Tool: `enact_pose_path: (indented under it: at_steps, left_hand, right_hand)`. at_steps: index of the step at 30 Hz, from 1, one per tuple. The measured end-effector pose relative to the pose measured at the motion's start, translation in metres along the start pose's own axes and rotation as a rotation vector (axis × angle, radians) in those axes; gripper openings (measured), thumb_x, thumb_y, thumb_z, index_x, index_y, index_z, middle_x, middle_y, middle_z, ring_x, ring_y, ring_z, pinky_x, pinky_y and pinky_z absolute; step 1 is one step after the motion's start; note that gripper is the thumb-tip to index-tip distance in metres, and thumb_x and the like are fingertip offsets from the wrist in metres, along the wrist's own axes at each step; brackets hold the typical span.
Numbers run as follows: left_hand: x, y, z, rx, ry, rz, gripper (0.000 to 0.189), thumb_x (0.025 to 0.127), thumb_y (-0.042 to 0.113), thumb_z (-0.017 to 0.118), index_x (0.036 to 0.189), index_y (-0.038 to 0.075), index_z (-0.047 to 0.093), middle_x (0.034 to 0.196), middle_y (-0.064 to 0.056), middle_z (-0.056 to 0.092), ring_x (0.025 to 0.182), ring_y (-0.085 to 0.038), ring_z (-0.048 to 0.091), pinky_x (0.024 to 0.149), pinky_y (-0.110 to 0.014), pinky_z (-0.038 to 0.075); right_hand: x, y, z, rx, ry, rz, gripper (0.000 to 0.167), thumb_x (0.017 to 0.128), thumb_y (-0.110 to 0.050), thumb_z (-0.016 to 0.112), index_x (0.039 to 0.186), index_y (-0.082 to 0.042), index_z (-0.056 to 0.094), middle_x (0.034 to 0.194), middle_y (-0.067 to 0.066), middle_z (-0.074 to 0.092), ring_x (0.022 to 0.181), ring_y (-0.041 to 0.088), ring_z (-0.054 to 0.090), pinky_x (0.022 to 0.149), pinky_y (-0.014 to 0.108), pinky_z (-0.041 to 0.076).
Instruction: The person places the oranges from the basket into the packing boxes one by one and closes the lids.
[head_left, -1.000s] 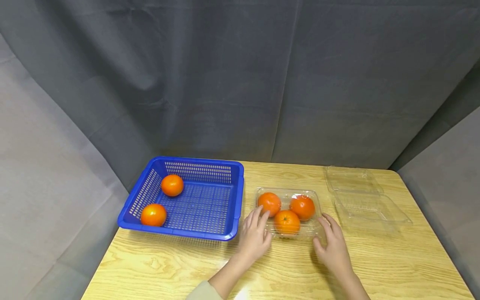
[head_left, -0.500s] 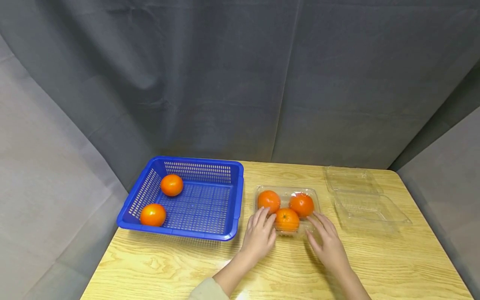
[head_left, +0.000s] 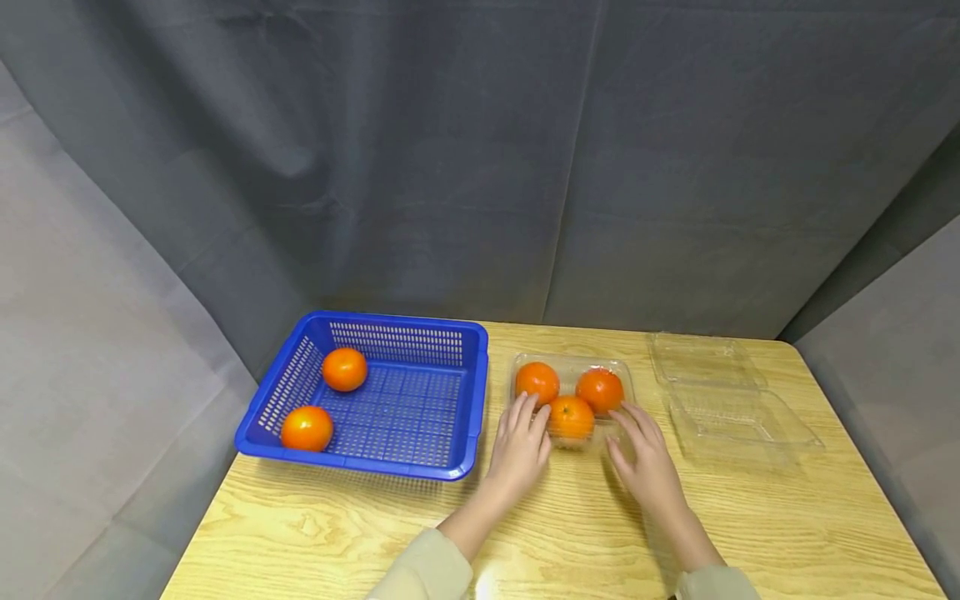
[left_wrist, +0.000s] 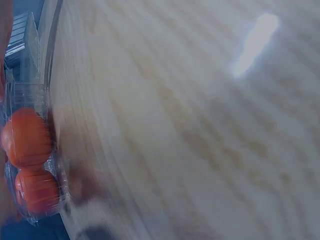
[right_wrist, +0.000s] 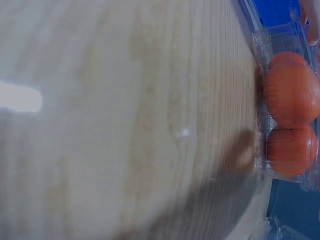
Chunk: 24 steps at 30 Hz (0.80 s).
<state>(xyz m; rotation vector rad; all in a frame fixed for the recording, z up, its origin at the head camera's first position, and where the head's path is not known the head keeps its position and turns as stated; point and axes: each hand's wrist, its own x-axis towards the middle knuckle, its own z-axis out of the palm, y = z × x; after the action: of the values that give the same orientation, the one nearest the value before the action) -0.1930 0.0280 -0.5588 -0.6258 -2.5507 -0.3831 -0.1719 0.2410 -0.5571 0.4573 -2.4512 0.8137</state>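
Left hand (head_left: pixel 520 442): fingers extended, slightly spread, at the left front corner of a clear plastic box (head_left: pixel 567 367); not wrapped round anything. Right hand (head_left: pixel 647 458): likewise loose, fingers reaching to the box's right front corner, thumb apart from them; not clenched. Whether the fingertips press the plastic or barely graze it, cannot tell.

Box sits on the wood-grain worktop (head_left: pixel 570 533), between the two hands. Three pieces of fruit inside, close together: rear left orange (head_left: pixel 537 380), rear right orange (head_left: pixel 599 390), and front orange (head_left: pixel 572 418) between those two and nearer the person, small stem mark upward. Both wrist views show fruit through the clear wall. Lid position hard to make out.

Farther out, left: blue basket (head_left: pixel 360 465), slotted sides, on the worktop just beside the box. Two more in it, well over to its left side, apart from each other: back orange (head_left: pixel 344 369) and near orange (head_left: pixel 307 428), the latter by the front left corner.

Right: second clear box (head_left: pixel 735 417), its lid (head_left: pixel 701 362) folded back behind it.

Pale sleeves (head_left: pixel 431 567) at both wrists. Dark grey cloth (head_left: pixel 450 167) hangs behind.
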Motion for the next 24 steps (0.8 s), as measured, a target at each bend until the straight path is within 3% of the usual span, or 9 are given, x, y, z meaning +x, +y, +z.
enact_pose_path:
  at_steps: [11,20,24]
  left_hand:
    - [0.024,-0.002,0.015,0.035,0.013,-0.077,0.036,0.084,0.019,0.057,0.120,0.012,0.056,0.131,-0.009,0.047,0.128,-0.027,0.037,0.097,-0.043,0.038]
    - [0.038,-0.004,0.021,-0.040,-0.057,-0.167,0.038,0.085,0.016,0.056,0.123,0.012,0.053,0.136,-0.009,0.041,0.132,-0.026,0.031,0.105,-0.042,0.029]
    - [0.043,-0.006,0.023,-0.079,-0.041,-0.187,0.038,0.083,0.015,0.058,0.121,0.011,0.054,0.136,-0.009,0.043,0.131,-0.026,0.032,0.105,-0.042,0.028]
  right_hand:
    - [0.026,0.012,0.013,0.012,0.043,0.027,0.040,0.075,0.000,0.066,0.114,0.005,0.056,0.125,0.026,0.047,0.118,0.045,0.038,0.096,0.057,0.031]
    - [0.038,0.020,0.024,0.032,0.062,0.077,0.040,0.075,0.000,0.065,0.114,0.003,0.055,0.127,0.025,0.046,0.121,0.045,0.036,0.098,0.057,0.029]
    - [0.042,0.023,0.028,0.035,0.043,0.107,0.040,0.077,-0.002,0.063,0.115,0.002,0.054,0.129,0.023,0.044,0.123,0.043,0.033,0.098,0.057,0.028]
